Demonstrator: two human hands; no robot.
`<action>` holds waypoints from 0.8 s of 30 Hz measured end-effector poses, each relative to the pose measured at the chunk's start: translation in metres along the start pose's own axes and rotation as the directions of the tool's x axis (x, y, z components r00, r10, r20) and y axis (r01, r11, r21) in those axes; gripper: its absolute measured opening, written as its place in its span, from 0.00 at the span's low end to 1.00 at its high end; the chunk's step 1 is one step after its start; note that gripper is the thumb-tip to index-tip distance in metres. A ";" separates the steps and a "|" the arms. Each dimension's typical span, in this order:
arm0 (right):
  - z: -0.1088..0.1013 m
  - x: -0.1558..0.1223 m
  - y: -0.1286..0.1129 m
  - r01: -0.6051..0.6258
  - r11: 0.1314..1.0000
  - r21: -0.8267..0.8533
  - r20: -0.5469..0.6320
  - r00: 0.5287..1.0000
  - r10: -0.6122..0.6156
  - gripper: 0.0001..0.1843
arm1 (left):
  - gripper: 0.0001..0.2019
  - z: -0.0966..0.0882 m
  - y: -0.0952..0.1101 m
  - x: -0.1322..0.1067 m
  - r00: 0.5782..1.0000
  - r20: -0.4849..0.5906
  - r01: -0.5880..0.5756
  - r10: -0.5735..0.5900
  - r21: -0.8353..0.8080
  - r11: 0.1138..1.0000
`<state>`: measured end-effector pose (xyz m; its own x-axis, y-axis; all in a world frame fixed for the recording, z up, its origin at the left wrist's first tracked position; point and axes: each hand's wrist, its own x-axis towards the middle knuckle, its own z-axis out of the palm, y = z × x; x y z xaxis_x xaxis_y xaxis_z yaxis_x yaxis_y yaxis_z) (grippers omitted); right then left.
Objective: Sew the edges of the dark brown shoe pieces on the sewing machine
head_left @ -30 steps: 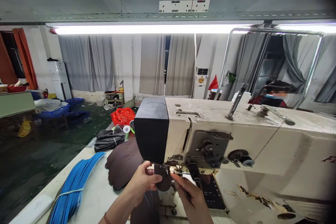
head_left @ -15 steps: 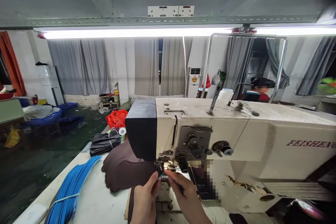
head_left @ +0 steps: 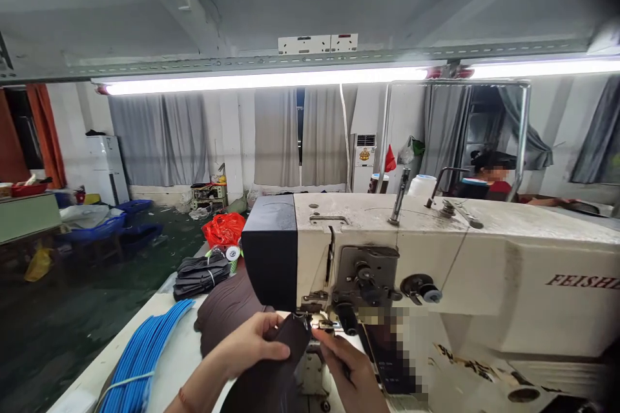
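My left hand (head_left: pixel 254 345) grips a dark brown fabric piece (head_left: pixel 271 371), thumb on top and fingers behind it. One end of the piece reaches the needle area of a sewing machine (head_left: pixel 436 271). On the other side of the needle, my right hand (head_left: pixel 349 364) has its index finger stretched to the fabric's edge, beside the presser foot. The other fingers curl in; a small dark thing shows at the palm, and I cannot make out what it is. A stack of dark brown pieces (head_left: pixel 225 306) lies behind my left hand.
A tied bundle of blue strips (head_left: pixel 140 348) lies on the table's left. Behind are a black bundle (head_left: pixel 201 274), a thread spool (head_left: pixel 233 253) and a red plastic bag (head_left: pixel 223 230). A dark panel (head_left: pixel 387 355) is under the machine arm. A person (head_left: pixel 494 174) sits beyond.
My left hand has moved left and up from near the needle and now grips the brown piece from the side. The blue strip between my hands is out of sight. The view has tilted up.
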<state>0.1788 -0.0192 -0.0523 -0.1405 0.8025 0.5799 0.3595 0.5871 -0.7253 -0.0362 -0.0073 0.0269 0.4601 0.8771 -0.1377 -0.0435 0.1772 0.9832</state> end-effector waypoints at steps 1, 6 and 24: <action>0.000 0.000 0.001 -0.003 1.000 0.002 0.003 1.000 0.003 0.14 | 0.19 0.005 -0.006 -0.004 1.000 0.012 -0.007 0.007 -0.047 0.999; -0.001 -0.001 -0.001 -0.045 0.999 -0.019 0.033 0.998 0.046 0.15 | 0.20 0.036 -0.033 -0.019 0.986 -0.138 -0.127 0.097 -0.229 0.965; -0.002 -0.002 -0.002 -0.080 0.996 -0.034 0.023 0.996 0.081 0.15 | 0.24 0.044 -0.051 -0.028 0.961 -0.266 -0.136 0.073 -0.228 0.964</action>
<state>0.1802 -0.0221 -0.0508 -0.1323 0.8496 0.5106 0.4011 0.5170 -0.7562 -0.0074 -0.0602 -0.0139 0.2033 0.9747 -0.0929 -0.3064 0.1535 0.9394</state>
